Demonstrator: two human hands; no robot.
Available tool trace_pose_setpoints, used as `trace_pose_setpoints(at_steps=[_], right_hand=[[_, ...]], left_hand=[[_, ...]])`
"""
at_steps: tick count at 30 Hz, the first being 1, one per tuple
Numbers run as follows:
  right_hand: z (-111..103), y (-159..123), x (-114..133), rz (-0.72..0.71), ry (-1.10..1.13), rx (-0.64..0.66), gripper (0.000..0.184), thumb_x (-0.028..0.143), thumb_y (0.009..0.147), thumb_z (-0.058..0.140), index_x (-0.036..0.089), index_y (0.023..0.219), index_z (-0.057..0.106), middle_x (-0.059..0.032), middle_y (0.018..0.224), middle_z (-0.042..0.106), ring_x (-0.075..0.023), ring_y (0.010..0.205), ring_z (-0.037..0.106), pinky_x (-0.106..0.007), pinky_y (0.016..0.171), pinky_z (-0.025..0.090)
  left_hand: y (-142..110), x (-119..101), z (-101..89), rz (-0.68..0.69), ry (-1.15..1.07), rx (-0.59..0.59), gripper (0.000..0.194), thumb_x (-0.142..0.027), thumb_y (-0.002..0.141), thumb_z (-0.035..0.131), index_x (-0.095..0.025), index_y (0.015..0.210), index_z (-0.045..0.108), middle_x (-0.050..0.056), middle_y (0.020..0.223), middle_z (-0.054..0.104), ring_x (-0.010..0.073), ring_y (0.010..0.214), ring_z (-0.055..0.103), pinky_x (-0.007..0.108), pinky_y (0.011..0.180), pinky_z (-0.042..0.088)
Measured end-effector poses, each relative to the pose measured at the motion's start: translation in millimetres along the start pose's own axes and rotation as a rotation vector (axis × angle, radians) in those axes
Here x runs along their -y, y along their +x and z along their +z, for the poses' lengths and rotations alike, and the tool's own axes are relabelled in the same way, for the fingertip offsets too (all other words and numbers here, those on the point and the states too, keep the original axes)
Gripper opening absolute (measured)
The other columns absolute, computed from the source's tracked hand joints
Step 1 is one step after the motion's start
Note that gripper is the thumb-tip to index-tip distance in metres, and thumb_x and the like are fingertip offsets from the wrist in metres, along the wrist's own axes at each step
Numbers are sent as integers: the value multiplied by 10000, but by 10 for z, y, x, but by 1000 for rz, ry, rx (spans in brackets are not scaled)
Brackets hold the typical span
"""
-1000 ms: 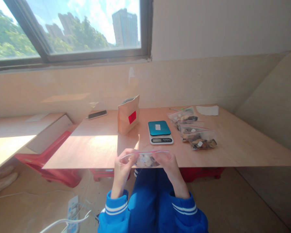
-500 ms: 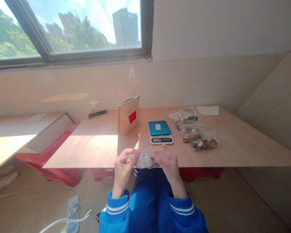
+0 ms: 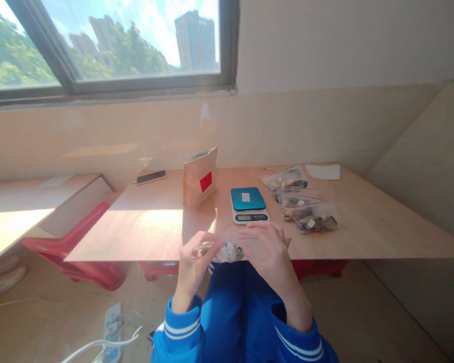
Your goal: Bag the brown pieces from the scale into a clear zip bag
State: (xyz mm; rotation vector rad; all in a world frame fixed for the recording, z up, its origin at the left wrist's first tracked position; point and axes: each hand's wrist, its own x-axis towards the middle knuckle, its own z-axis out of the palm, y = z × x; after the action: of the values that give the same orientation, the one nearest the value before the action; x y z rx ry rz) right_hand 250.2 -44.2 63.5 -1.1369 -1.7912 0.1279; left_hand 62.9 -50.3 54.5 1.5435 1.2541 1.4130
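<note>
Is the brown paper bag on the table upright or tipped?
Upright: the brown paper bag stands on its base on the table, top open.

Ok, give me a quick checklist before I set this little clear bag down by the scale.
1. Small clear zip bag held by both hands: left hand and right hand on it, ok.
2. Bag's zip strip fully shut: cannot tell.
3. Teal digital kitchen scale platform bare: ok.
4. Scale display reading: cannot tell, too small.
5. Bare wooden tabletop left of the scale: ok.
6. Filled clear bags lie right of the scale, apart from it: ok.
</note>
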Motion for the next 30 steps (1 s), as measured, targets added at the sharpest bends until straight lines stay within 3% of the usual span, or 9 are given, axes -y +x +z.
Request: trace_pose_setpoints(at_steps=[2, 6, 16, 30], right_hand=[[9, 1, 50, -37, -22, -6, 32, 232, 842, 653, 252, 852, 676, -14, 924, 669, -219, 965, 570, -408, 928, 289], [44, -3, 44, -67, -24, -10, 55, 222, 846, 653, 237, 796, 666, 6, 812, 661, -196, 875, 576, -388, 916, 273], [28, -20, 16, -49, 1, 67, 44, 211, 822, 679, 255, 826, 679, 20, 832, 665, -190, 881, 579, -369, 916, 259], [81, -13, -38, -143, -83, 45, 110, 242, 890, 581, 237, 794, 634, 11, 787, 675, -181, 817, 615, -381, 900, 292]], left_hand=[[-9, -15, 7, 28, 25, 28, 149, -328, 817, 663, -183, 804, 693, 31, 832, 683, 161, 820, 645, 239, 693, 508], [-5, -9, 11, 61, 48, 40, 130, -312, 829, 654, -190, 816, 696, 30, 837, 685, 156, 823, 641, 238, 694, 504], [5, 0, -7, 46, 61, 43, 139, -321, 827, 654, -188, 819, 695, 28, 834, 686, 153, 817, 643, 231, 674, 511], [6, 9, 11, 49, 89, 43, 163, -334, 832, 635, -186, 826, 701, 38, 839, 699, 172, 826, 656, 254, 714, 519]])
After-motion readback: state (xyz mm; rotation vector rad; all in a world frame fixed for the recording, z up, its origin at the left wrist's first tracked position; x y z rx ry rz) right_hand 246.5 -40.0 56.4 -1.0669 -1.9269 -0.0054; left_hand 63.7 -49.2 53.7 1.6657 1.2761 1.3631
